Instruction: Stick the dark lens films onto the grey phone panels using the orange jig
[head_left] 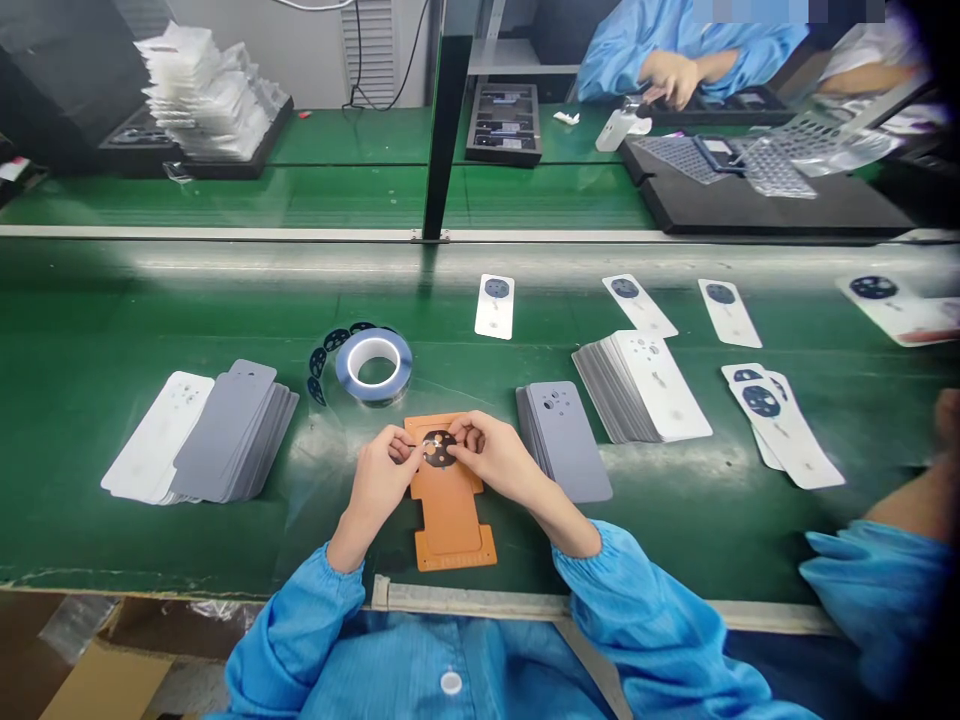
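Observation:
A round black sticker with several holes is over the upper end of an orange fixture plate, which lies on the green bench. My left hand is closed in a pinch at the sticker's left edge. Fingers of my right hand pinch its right edge. Whether the sticker touches the plate, I cannot tell. Beyond my left hand stands a roll of blue film tape, with similar dark round stickers along its trailing strip. A stack of grey phone back panels lies right of my right hand.
Left are stacked white panels and grey panels. On the right, a white stack and white panels with dark round stickers lie near a neighbour's sleeve. Behind the rail, another person's hands work above a black tray.

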